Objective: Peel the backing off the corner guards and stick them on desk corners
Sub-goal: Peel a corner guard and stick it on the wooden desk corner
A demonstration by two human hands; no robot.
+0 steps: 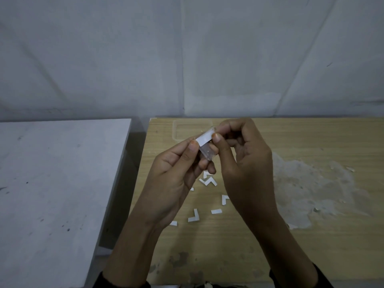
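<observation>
1. The corner guard (205, 152), small and clear, was held above the wooden tabletop (228, 246), between both hands and towards its far left corner.
2. The left hand (172, 171) was closed on the guard's lower part, which was gripped between the thumb and the curled fingers (211, 169).
3. The right hand (245, 161) was pinched, thumb against forefinger, on the upper end of the white backing (204, 139); nothing else was held in it.
4. The backing appeared partly lifted from the guard. How much adhesive was bared could not be told in the dim view.
5. White scraps (194, 217), mostly L-shaped, were noted on the tabletop beneath the hands, with a clear tray (174, 132) just behind.
6. Handling was judged as follows. The guard is very light and probably soft and easily squashed. The backing is thin and liable to tear. Hold is best taken on the outer, non-adhesive faces, and the paper drawn slowly from a free corner, with bared glue kept off the fingers.
</observation>
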